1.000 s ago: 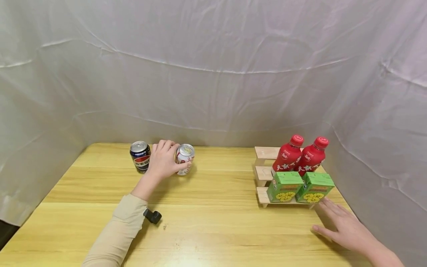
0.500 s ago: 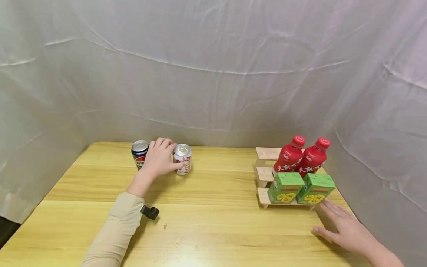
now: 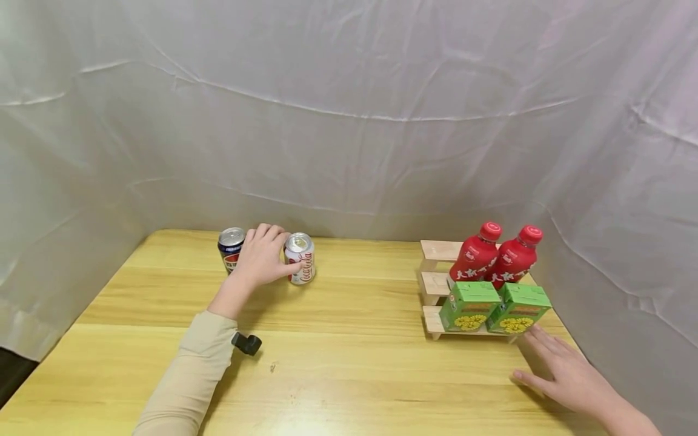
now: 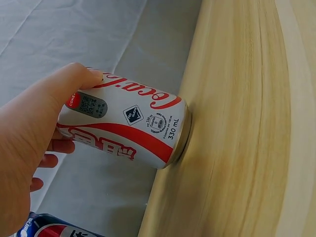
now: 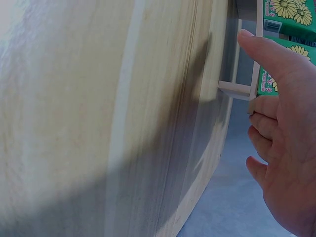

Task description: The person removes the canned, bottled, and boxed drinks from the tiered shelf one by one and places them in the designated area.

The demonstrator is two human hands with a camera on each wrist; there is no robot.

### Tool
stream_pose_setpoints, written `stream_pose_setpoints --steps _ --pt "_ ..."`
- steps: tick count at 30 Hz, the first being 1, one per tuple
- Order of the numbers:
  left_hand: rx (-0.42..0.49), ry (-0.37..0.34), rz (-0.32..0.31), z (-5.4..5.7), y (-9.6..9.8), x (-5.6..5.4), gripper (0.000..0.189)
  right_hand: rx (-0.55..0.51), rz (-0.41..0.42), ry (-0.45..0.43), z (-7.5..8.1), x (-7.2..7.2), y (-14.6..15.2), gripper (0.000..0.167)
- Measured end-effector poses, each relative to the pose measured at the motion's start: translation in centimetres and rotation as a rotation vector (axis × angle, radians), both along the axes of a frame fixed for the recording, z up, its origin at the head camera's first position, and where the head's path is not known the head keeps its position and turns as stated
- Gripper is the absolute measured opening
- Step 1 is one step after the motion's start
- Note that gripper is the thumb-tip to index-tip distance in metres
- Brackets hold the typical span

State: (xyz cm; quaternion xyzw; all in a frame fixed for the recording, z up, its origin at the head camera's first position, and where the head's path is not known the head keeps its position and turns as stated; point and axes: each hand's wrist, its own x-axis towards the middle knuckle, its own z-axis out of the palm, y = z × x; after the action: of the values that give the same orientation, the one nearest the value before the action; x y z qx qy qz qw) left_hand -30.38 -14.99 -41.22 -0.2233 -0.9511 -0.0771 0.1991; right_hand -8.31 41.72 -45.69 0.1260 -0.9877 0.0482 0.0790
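My left hand (image 3: 263, 257) holds a white Coca-Cola can (image 3: 303, 266) near the back of the table. In the left wrist view, the thumb lies along one side of the Coca-Cola can (image 4: 123, 118) and the fingers curl round the other. Its base is right at the wooden tabletop. Just left of the hand stands a dark blue Pepsi can (image 3: 231, 245), partly hidden by it. My right hand (image 3: 569, 372) stretches beside the front right corner of a small wooden step shelf (image 3: 433, 284), fingers loosely extended. Nothing is in its grasp in the right wrist view.
Two red bottles (image 3: 475, 257) stand on the shelf behind two green drink cartons (image 3: 470, 306) on its lowest step. A grey-white curtain (image 3: 349, 151) encloses the table (image 3: 349, 357) at the back and sides. A small crumb (image 3: 273, 367) lies on the wood.
The Coca-Cola can has turned in my left hand, so its red lettering now faces forward. Hand and can have shifted slightly left, covering more of the Pepsi can. My right hand stays put.
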Motion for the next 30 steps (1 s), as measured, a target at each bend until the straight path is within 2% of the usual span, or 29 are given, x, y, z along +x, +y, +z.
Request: stream_pose_setpoints --steps 15,20,25,30 --pt "0.003 0.003 0.02 0.5 -0.2 0.2 0.081 -0.007 0.004 0.017 0.1 -0.1 0.0 0.084" --pt "0.031 0.034 0.0 1.3 0.1 0.6 0.083 -0.012 -0.002 0.013 0.1 -0.1 -0.1 0.084" --pt "0.062 0.074 -0.043 2.5 1.1 1.7 0.08 -0.023 -0.016 -0.006 0.1 0.0 -0.2 0.083" --pt "0.043 0.141 -0.102 3.5 2.4 2.8 0.078 -0.029 -0.02 -0.012 0.1 0.1 -0.2 0.084"
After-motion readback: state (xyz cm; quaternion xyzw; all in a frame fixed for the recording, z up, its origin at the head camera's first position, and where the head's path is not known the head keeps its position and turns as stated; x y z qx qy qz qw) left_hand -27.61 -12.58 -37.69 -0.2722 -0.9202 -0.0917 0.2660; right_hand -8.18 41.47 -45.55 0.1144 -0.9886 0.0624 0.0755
